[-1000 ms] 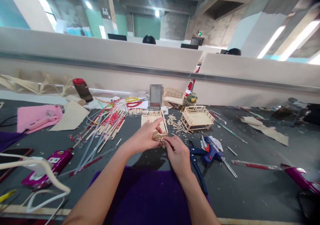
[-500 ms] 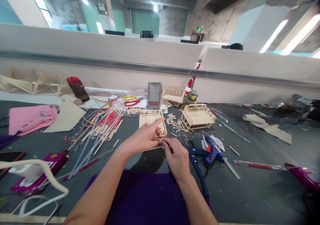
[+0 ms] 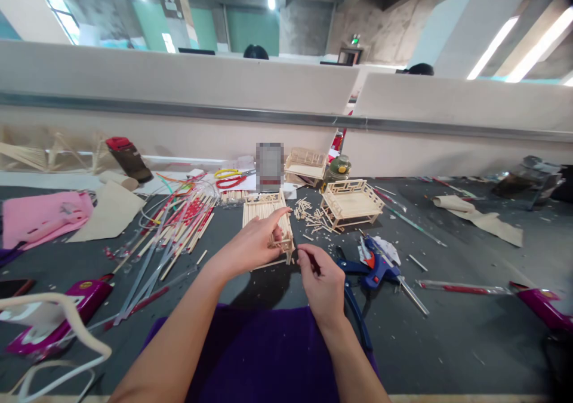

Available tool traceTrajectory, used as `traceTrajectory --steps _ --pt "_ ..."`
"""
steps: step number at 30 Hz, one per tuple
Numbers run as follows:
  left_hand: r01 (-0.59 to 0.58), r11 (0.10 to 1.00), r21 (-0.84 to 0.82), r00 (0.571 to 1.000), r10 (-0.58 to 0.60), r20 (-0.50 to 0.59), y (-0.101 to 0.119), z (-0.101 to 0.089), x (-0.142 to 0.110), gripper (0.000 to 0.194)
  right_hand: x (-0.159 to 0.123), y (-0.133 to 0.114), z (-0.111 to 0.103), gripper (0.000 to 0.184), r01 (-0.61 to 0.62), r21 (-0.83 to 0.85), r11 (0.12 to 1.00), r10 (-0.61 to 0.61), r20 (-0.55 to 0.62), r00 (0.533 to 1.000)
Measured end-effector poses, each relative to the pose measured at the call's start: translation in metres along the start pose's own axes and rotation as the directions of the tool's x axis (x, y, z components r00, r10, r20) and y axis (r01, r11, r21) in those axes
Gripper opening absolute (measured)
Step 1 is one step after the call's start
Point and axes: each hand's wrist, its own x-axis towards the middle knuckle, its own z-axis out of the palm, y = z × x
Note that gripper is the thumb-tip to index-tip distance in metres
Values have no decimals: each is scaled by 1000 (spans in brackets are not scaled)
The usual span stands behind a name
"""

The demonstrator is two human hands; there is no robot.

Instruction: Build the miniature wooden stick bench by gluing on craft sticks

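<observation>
"What does the piece under the hands look like?"

"It's a small, pale wooden stick model, its flat top made of thin round sticks laid side by side, with openwork railings at the far and near ends and a short leg at the near right corner. It stands on the dark grey table, just left of the loose short stick pieces."

"And the grip?"

"The left hand is clamped on its near end, fingers curled at the railing, thumb stretched over the top. The right hand is just beside the near right corner, thumb and forefinger together; I can't tell whether anything is between them."

"Anything around it?"

"A pale wooden bench-shaped model with a latticed back, to the right, and nearer, a blue hot-glue gun."
</observation>
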Motion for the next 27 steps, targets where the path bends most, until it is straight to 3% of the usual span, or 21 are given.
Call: traceTrajectory --steps 15,27 --pt "-25 997 79 1000 24 11 -2 4 -4 78 -1 0 0 20 -28 34 999 29 -28 999" --pt "10 995 100 1000 -12 18 4 6 -5 76 -2 3 5 21 -13 11 1000 12 43 999"
